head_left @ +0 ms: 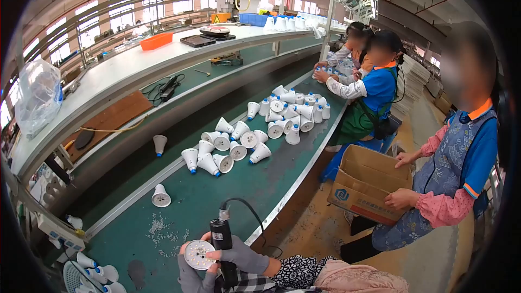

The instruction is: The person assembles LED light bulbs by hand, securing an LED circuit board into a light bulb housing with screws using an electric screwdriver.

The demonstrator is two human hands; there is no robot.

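Note:
My left hand (pixel 196 278), in a grey fingerless glove, holds a white lamp piece (pixel 199 254) whose round face with small chips points up. My right hand (pixel 241 255), gloved the same way, is wrapped round a black electric screwdriver (pixel 221 234) with a black cable rising from its top. The thumb and fingertips of both hands are close to the disc's edge. The tool stands upright just right of the disc; its lower end is beside my left hand. Small pale screws (pixel 160 229) lie scattered on the green belt (pixel 130 222) beyond my hands.
Many white lamp housings (pixel 248 139) lie along the belt, with one alone (pixel 161 196) nearer me. A basket (pixel 76 278) of housings is at lower left. On the right a person holds a cardboard box (pixel 369 182); co-workers sit farther along. A metal edge (pixel 287 195) borders the belt.

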